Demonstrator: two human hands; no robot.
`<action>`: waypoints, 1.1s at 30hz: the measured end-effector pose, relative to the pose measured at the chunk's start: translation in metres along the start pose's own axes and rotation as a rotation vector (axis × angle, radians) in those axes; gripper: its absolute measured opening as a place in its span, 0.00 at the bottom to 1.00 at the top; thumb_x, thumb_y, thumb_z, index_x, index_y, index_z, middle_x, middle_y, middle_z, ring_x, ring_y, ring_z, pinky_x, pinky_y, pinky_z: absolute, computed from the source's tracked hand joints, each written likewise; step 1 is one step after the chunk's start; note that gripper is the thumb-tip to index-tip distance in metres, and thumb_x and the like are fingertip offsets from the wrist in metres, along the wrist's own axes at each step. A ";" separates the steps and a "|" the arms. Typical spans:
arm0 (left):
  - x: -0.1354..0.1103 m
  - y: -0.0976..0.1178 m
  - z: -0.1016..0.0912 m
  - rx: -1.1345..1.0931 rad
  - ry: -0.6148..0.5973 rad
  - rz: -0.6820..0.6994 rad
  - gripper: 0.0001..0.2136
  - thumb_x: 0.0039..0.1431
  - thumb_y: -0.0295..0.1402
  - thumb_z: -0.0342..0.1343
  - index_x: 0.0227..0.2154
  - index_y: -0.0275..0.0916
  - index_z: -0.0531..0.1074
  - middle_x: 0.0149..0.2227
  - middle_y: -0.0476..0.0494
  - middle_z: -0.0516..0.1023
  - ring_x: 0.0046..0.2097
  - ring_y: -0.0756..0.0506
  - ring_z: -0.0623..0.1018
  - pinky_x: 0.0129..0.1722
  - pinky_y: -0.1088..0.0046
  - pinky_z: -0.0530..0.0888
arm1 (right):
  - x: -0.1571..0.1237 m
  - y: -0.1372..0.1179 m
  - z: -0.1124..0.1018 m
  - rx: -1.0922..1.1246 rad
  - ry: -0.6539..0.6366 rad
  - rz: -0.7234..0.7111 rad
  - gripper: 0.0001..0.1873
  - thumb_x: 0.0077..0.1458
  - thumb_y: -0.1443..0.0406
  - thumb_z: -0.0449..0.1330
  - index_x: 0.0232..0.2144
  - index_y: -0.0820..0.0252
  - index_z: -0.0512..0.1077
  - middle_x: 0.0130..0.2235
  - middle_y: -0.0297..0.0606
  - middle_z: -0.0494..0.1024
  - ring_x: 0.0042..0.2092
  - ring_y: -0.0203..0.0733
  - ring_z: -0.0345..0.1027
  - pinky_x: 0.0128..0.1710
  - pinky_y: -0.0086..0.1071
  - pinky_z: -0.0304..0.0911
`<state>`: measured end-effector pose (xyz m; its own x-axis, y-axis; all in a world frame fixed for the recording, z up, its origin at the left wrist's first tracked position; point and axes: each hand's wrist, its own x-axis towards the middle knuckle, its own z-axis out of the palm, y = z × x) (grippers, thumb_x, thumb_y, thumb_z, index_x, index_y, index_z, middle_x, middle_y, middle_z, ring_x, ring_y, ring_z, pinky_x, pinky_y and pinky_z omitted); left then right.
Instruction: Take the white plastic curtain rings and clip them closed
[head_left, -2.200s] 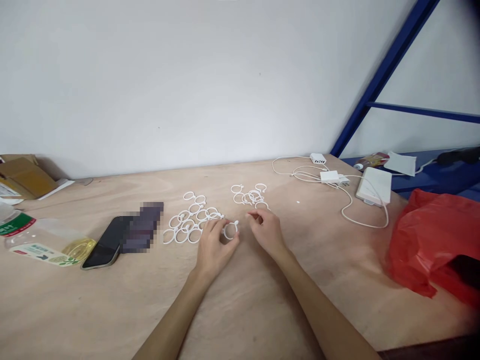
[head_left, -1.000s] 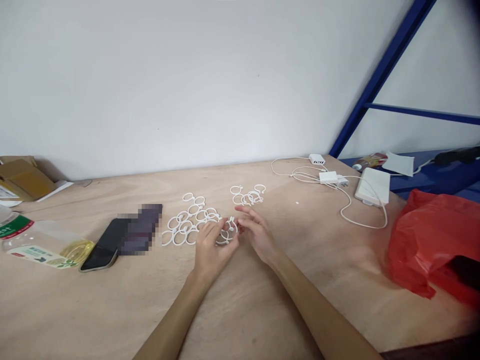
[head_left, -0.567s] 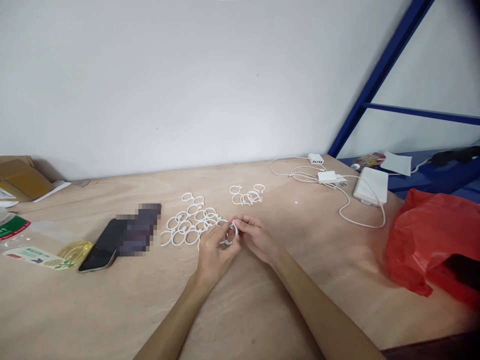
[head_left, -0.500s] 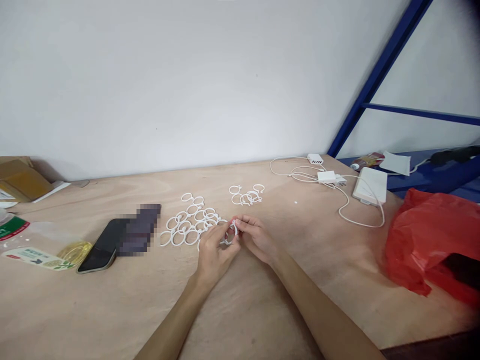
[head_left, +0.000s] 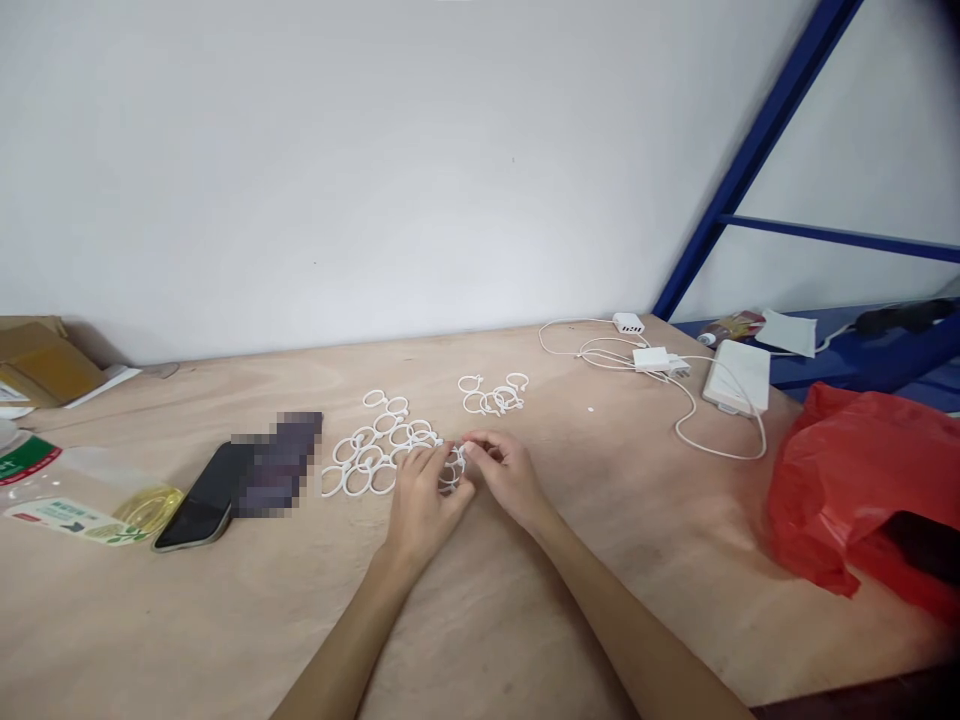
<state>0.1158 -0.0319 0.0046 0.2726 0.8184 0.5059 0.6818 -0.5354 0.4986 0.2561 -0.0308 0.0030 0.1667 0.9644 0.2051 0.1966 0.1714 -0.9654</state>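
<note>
Both hands meet at the middle of the plywood table (head_left: 480,620). My left hand (head_left: 424,497) and my right hand (head_left: 504,475) pinch the same white plastic ring (head_left: 452,467) between their fingertips, just above the wood. A linked cluster of several white rings (head_left: 379,450) lies flat right beside my left fingers. A smaller heap of white rings (head_left: 495,393) sits a little farther back, beyond my right hand.
A black phone (head_left: 201,497) and a lying plastic bottle (head_left: 82,505) are at the left, cardboard (head_left: 45,365) behind them. White chargers with cables (head_left: 660,362) and a white box (head_left: 736,376) sit at the back right. A red plastic bag (head_left: 862,480) fills the right edge.
My right hand came left from the small heap and met my left hand; both closed on one ring and lowered slightly toward the ring cluster.
</note>
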 end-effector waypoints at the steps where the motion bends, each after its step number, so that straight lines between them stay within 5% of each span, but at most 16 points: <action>1: 0.000 -0.001 0.000 0.067 -0.021 -0.007 0.17 0.51 0.28 0.53 0.46 0.36 0.72 0.44 0.38 0.78 0.46 0.39 0.74 0.50 0.54 0.67 | 0.000 0.003 -0.001 -0.184 0.041 -0.082 0.12 0.54 0.63 0.56 0.38 0.60 0.75 0.41 0.43 0.77 0.44 0.46 0.67 0.47 0.41 0.62; 4: -0.001 -0.002 0.000 0.206 -0.038 -0.040 0.21 0.51 0.27 0.52 0.51 0.36 0.69 0.53 0.36 0.73 0.53 0.35 0.68 0.54 0.48 0.62 | 0.001 0.011 -0.003 -0.646 0.062 -0.209 0.19 0.57 0.65 0.51 0.50 0.61 0.70 0.54 0.47 0.70 0.56 0.51 0.58 0.56 0.47 0.53; 7: -0.002 0.000 -0.001 0.238 -0.015 -0.048 0.22 0.53 0.27 0.51 0.53 0.39 0.68 0.57 0.37 0.69 0.56 0.34 0.65 0.55 0.47 0.60 | 0.001 0.015 -0.003 -0.897 -0.016 -0.162 0.24 0.60 0.63 0.48 0.58 0.58 0.62 0.63 0.43 0.58 0.64 0.55 0.45 0.58 0.50 0.49; 10: -0.002 0.000 -0.001 0.222 0.002 -0.035 0.21 0.54 0.26 0.50 0.52 0.39 0.68 0.55 0.38 0.70 0.55 0.36 0.66 0.55 0.49 0.60 | 0.005 0.016 0.000 -1.001 -0.084 -0.144 0.25 0.61 0.61 0.46 0.60 0.58 0.58 0.65 0.40 0.54 0.67 0.54 0.37 0.59 0.50 0.47; 17: -0.003 -0.002 0.000 0.195 0.020 -0.026 0.19 0.53 0.25 0.51 0.49 0.39 0.70 0.51 0.38 0.72 0.53 0.38 0.67 0.54 0.52 0.61 | 0.032 0.017 0.008 -1.093 -0.010 -0.135 0.23 0.59 0.61 0.49 0.55 0.62 0.65 0.63 0.46 0.58 0.65 0.57 0.40 0.60 0.50 0.43; 22: -0.003 -0.003 0.002 0.180 0.036 -0.026 0.18 0.53 0.24 0.51 0.48 0.39 0.70 0.50 0.38 0.72 0.52 0.38 0.67 0.53 0.53 0.62 | 0.038 0.023 0.010 -1.082 0.073 -0.224 0.12 0.59 0.65 0.51 0.39 0.57 0.74 0.57 0.47 0.65 0.62 0.57 0.46 0.56 0.50 0.47; 27: -0.001 -0.002 0.000 0.133 0.067 -0.049 0.19 0.53 0.25 0.51 0.49 0.40 0.69 0.51 0.37 0.70 0.52 0.38 0.68 0.53 0.52 0.62 | 0.028 0.013 0.004 -0.919 0.111 -0.345 0.13 0.61 0.65 0.48 0.38 0.57 0.73 0.51 0.48 0.66 0.57 0.54 0.54 0.52 0.50 0.52; 33: 0.000 -0.001 -0.002 -0.078 0.043 -0.046 0.26 0.52 0.29 0.54 0.56 0.39 0.62 0.57 0.36 0.65 0.57 0.38 0.65 0.56 0.54 0.63 | 0.001 -0.011 -0.011 -0.464 -0.305 -0.429 0.14 0.63 0.67 0.44 0.41 0.56 0.69 0.41 0.41 0.72 0.42 0.41 0.66 0.44 0.36 0.64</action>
<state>0.1144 -0.0318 0.0056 0.2119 0.8336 0.5101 0.6377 -0.5134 0.5742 0.2648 -0.0340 0.0153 -0.2829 0.8559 0.4330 0.5877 0.5114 -0.6270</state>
